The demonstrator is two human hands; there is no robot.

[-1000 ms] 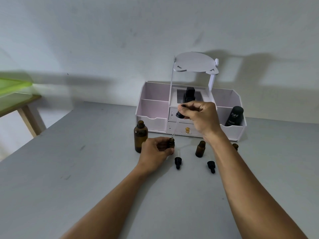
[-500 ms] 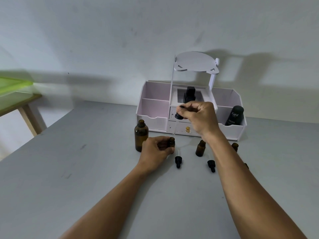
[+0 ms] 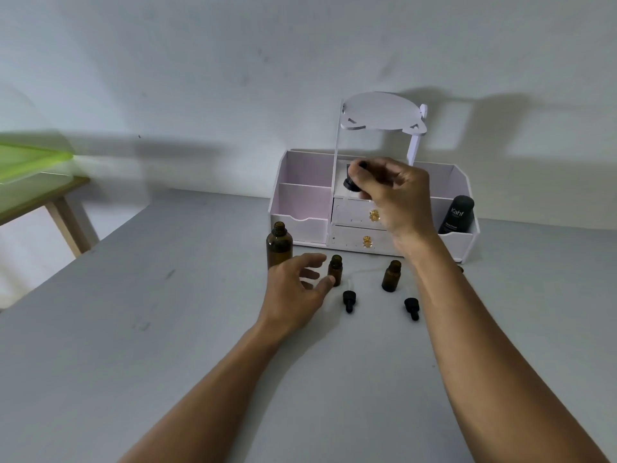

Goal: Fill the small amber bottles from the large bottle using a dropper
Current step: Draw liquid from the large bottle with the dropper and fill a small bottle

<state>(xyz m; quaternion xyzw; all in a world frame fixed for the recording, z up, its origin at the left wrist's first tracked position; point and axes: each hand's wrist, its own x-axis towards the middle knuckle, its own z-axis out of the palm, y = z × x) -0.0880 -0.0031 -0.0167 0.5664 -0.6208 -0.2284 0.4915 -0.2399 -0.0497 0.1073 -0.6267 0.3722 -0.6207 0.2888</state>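
Observation:
The large amber bottle [image 3: 279, 244] stands uncapped on the grey table [image 3: 167, 345]. Just right of it stands a small amber bottle [image 3: 335, 269], also uncapped. My left hand [image 3: 297, 289] hovers beside that small bottle with relaxed, spread fingers, thumb tip close to its base. My right hand [image 3: 390, 198] is raised in front of the organizer and pinches the black bulb of a dropper [image 3: 354, 178]; its glass tube is too faint to trace. A second small amber bottle [image 3: 391, 276] stands further right. Two black dropper caps [image 3: 349, 300] [image 3: 412, 307] lie in front of the bottles.
A white and pink desk organizer [image 3: 300, 208] with two drawers and a raised shelf sits against the wall. A black Kahf bottle [image 3: 456, 214] stands in its right compartment. A wooden table with a green tray [image 3: 30, 162] is at far left.
My left hand let go of the small bottle and opened. My right hand lifted the dropper up and away from the bottle's mouth.

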